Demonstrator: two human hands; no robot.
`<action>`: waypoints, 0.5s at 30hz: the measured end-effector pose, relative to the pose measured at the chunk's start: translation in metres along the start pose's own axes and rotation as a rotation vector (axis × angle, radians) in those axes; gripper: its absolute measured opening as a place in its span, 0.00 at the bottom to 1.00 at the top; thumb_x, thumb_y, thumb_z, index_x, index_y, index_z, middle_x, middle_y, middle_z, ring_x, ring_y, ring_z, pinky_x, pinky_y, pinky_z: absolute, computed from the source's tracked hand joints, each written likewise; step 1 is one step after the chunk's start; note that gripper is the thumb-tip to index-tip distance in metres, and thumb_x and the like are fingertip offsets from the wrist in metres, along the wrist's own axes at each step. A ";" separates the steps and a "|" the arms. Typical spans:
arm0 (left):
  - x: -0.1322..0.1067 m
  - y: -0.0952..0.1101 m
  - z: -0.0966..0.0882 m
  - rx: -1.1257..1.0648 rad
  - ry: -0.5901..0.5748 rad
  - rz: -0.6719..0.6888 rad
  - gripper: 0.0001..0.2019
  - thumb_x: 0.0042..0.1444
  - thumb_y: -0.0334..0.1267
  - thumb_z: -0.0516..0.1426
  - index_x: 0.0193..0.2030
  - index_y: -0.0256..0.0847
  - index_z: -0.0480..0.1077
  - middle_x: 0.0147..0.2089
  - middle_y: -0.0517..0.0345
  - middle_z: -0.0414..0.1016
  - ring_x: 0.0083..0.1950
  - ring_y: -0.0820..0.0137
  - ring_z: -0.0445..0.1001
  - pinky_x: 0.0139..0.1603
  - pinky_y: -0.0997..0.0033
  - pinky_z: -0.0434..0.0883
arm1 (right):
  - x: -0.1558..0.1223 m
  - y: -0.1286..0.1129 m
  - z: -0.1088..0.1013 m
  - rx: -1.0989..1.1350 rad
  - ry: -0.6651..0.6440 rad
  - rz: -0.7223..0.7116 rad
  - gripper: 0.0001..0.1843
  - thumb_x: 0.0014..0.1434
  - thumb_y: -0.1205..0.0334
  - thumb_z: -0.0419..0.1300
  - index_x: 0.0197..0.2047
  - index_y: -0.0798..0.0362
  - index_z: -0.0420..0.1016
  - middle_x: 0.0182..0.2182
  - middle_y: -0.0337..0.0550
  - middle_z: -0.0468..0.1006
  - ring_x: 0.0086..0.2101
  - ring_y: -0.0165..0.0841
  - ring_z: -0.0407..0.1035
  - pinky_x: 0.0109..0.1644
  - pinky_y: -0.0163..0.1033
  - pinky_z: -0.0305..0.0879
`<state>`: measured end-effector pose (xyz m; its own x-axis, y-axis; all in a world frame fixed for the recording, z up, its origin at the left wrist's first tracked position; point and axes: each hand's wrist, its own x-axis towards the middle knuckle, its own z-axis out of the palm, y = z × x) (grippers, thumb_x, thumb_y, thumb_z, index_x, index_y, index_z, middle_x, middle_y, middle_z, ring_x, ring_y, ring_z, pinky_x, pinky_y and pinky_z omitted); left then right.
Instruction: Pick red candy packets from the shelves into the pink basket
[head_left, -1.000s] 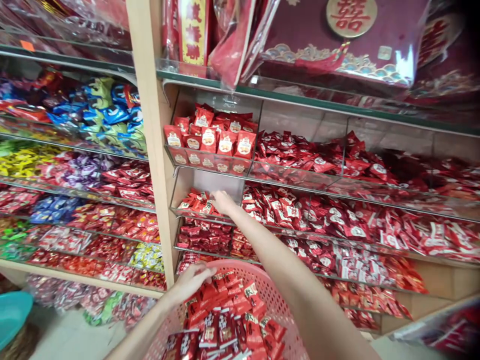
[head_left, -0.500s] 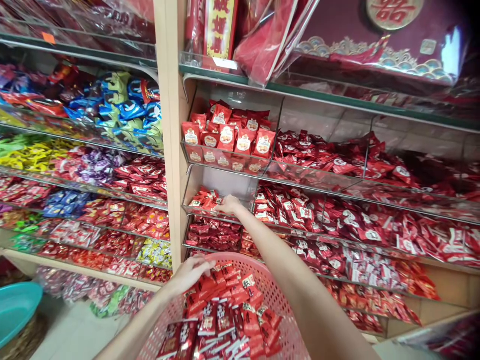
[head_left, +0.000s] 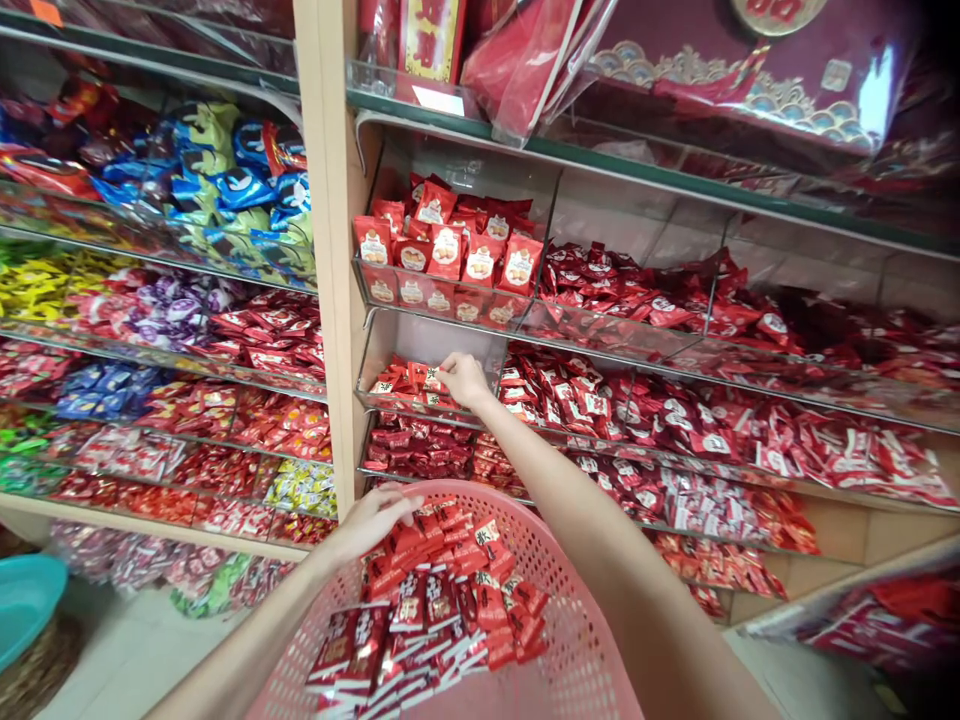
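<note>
Several red packets [head_left: 405,382] seem to touch the right hand's fingers [head_left: 448,366].

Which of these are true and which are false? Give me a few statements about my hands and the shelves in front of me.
1. The right hand is at the red packets in a clear bin. True.
2. The left hand rests on a shelf. False: the left hand is at a pink plastic basket.
3. That basket is empty. False: it holds a heap of red-and-white packets.
4. A teal basin shows at the lower left. True.
5. Blue and green packets sit on the shelves left of the wooden upright. True.
</note>
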<state>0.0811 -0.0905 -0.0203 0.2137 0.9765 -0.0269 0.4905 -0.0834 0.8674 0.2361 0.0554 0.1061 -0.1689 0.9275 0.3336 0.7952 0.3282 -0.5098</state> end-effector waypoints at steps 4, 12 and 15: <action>0.002 0.007 0.001 -0.005 -0.026 0.018 0.22 0.51 0.56 0.51 0.22 0.41 0.74 0.42 0.57 0.75 0.50 0.63 0.69 0.56 0.68 0.59 | -0.039 0.003 -0.039 0.270 0.189 -0.180 0.04 0.51 0.63 0.57 0.28 0.54 0.68 0.24 0.35 0.72 0.27 0.27 0.66 0.34 0.32 0.60; 0.004 0.012 0.003 0.022 -0.020 0.011 0.22 0.51 0.56 0.51 0.22 0.41 0.73 0.40 0.59 0.76 0.47 0.63 0.71 0.55 0.68 0.59 | -0.152 0.059 -0.079 0.483 -0.370 -0.170 0.07 0.56 0.61 0.55 0.35 0.55 0.67 0.27 0.39 0.73 0.28 0.27 0.64 0.33 0.33 0.61; 0.006 0.012 0.006 0.018 -0.024 0.036 0.21 0.51 0.55 0.51 0.22 0.42 0.73 0.42 0.59 0.75 0.51 0.63 0.68 0.57 0.68 0.57 | -0.168 0.089 -0.068 0.287 -0.591 -0.147 0.06 0.55 0.66 0.53 0.34 0.56 0.69 0.26 0.37 0.71 0.26 0.26 0.62 0.31 0.31 0.58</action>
<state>0.0933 -0.0870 -0.0133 0.2520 0.9677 -0.0081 0.4972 -0.1223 0.8590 0.3743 -0.0833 0.0586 -0.6188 0.7849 -0.0326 0.5668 0.4174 -0.7103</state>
